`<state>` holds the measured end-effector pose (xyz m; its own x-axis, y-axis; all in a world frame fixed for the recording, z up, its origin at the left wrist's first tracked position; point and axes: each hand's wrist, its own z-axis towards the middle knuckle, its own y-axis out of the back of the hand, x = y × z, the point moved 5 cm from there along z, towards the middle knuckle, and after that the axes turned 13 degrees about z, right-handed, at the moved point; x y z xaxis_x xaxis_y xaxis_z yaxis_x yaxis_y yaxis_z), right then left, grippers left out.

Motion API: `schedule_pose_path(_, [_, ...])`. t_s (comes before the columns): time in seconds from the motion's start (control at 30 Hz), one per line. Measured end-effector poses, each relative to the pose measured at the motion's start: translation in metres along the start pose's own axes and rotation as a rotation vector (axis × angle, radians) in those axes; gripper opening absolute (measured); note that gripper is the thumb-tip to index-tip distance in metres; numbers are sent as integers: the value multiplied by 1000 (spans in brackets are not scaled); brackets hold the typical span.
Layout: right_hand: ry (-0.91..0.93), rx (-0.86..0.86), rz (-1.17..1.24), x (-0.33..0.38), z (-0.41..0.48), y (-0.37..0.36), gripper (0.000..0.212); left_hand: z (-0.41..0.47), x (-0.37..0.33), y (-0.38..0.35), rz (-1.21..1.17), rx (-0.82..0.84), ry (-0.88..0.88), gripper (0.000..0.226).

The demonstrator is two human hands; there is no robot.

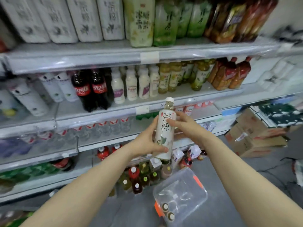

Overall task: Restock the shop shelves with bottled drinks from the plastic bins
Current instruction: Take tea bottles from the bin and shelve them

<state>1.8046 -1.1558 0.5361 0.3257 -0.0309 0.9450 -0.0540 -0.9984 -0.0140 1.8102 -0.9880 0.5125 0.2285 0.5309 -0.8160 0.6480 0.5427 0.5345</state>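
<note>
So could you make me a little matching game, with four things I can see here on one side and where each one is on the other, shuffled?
Things
1. tea bottle
2. cola bottles
3. plastic bin
4. cardboard boxes

Places
A. stacked on the floor at the right
B. standing on the second shelf down
C. held between the left hand and right hand
D. on the floor below the hands, two bottles inside

Pairs: 1-C, 2-B, 3-D, 4-A

From where I stand I count 1 left hand (147, 141), 1 right hand (186, 124) and 1 tea bottle (164, 128). On the floor: 1 clear plastic bin (188, 177), 2 capped bottles (165, 206) inside. Mid-shelf front: 2 cola bottles (82, 90).
</note>
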Motion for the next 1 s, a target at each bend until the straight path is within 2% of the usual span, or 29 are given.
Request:
schedule_pose_path(0.1, [72,11,-30,36,-3,-26,44,-14,-9,39,34,-55,-17,127])
schedule_pose_path(0.17, [111,8,-48,59,-2,-45,51,-24,-13,65,24,-54,-31,127])
schedule_pose_path(0.33, [186,20,-46,111,-2,-84,50,-48,-30,126,101,-41,-114,127])
schedule_pose_path(0.73, [423,27,-61,249,-14,-162,47,-94,-86,256,100,-210,-229,129])
schedule_pose_path(0.9, [525,40,-82,307,-23,-200,53,-119,-113,314,213,-292,-262,130])
schedule_pose_path(1.0, [558,43,-56,336,-27,-219,50,-132,-126,343,197,-316,-284,130])
